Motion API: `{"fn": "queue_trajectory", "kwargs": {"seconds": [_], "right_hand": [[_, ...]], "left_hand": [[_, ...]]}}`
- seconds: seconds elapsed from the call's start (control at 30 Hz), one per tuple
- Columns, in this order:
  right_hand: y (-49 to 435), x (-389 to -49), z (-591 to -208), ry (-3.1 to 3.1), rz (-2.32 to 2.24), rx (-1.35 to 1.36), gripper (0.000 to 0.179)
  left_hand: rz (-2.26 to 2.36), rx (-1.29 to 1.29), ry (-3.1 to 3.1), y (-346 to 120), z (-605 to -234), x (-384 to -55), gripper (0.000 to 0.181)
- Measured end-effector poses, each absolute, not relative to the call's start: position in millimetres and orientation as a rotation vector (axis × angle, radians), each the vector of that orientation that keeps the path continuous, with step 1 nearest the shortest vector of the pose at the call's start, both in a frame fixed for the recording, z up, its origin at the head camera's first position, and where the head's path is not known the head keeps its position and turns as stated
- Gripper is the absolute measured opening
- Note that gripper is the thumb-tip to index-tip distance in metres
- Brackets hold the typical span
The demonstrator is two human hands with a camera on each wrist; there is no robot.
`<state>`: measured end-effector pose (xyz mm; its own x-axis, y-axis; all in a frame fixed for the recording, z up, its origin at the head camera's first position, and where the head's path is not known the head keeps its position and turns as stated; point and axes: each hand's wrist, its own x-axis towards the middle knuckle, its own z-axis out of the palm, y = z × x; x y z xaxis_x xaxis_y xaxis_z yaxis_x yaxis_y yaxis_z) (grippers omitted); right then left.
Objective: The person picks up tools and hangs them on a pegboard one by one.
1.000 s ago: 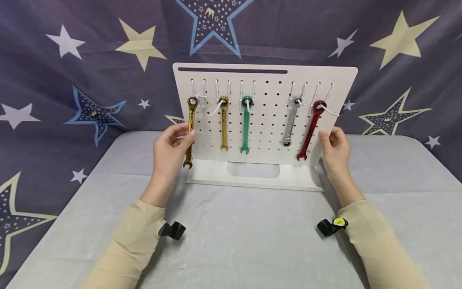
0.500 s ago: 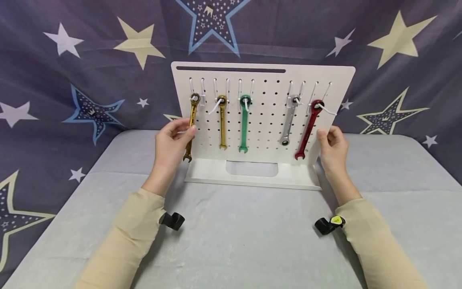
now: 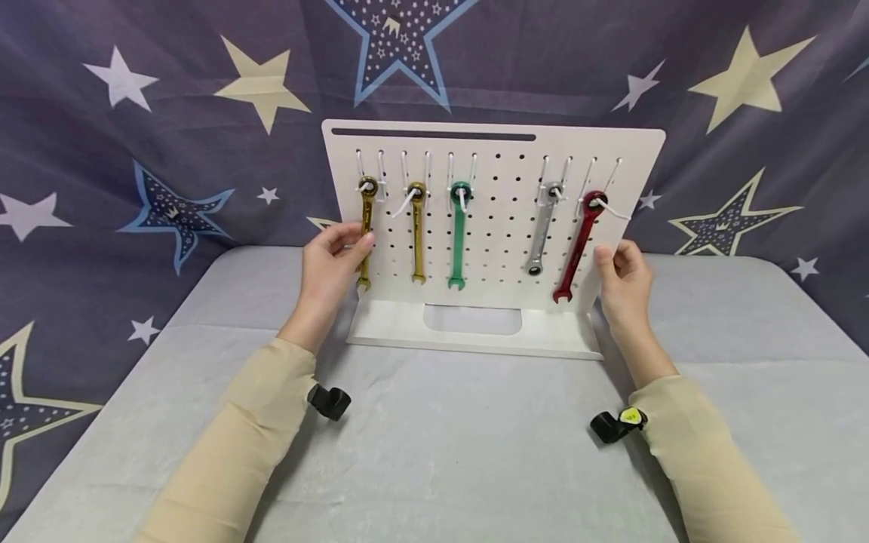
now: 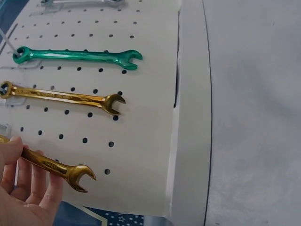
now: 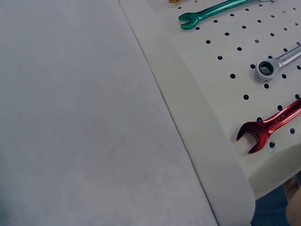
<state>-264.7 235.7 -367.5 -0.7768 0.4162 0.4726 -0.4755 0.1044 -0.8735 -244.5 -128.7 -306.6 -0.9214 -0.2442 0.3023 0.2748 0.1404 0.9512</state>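
Note:
At the pegboard's left edge my left hand (image 3: pixel 329 268) pinches a dark gold combination wrench (image 4: pixel 49 163) between thumb and fingers. Its ring end is at the leftmost hook and its open jaw points down. My right hand (image 3: pixel 626 283) holds the right edge of the white pegboard (image 3: pixel 505 249), thumb in front and fingers partly hidden behind. Other wrenches hang on hooks: a lighter gold wrench (image 3: pixel 417 237), a green wrench (image 3: pixel 458 237), a silver wrench (image 3: pixel 541 234) with a ring at its lower end, and a red wrench (image 3: pixel 578 249) nearest my right hand.
The pegboard stands on a white base (image 3: pixel 387 328) with a cut-out, on a table with a grey cloth (image 3: pixel 441 437). White hooks stick out toward me. Behind hangs a dark curtain (image 3: pixel 543 60) with stars.
My left hand has moved slightly right with the dark gold wrench. Its ring end has come onto the hook, and the wrench hangs straighter. My right hand stays on the board's edge.

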Motion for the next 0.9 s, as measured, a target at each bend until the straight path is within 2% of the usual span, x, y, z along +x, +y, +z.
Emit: {"fn": "queue_trajectory", "kwargs": {"seconds": [0.2,0.33,0.53,0.73,0.9], "right_hand": [[234.4,-263.5,-368.4,-1.732,1.752,0.065,0.011],[235.4,-263.0,-368.8,-1.729,1.749,0.069,0.004],[241.6,-262.7,-368.0,-1.776,1.697,0.064,0.007],[253.8,-261.7,-365.3,-1.924,1.698,-0.029,0.005],[279.6,-254.8,-358.1,-2.17,1.71,-0.044,0.007]], "left_hand": [[-1.888,-0.019,-2.022,-128.1,-310.7,-250.2,0.026],[-1.872,-0.024,-2.051,-127.7,-312.3,-252.4,0.027],[-1.868,-0.047,-2.101,-128.1,-319.1,-253.5,0.028],[-1.781,-0.081,-2.242,-137.0,-324.3,-242.8,0.031],[-1.51,-0.24,-2.435,-153.5,-324.9,-224.2,0.032]]}}
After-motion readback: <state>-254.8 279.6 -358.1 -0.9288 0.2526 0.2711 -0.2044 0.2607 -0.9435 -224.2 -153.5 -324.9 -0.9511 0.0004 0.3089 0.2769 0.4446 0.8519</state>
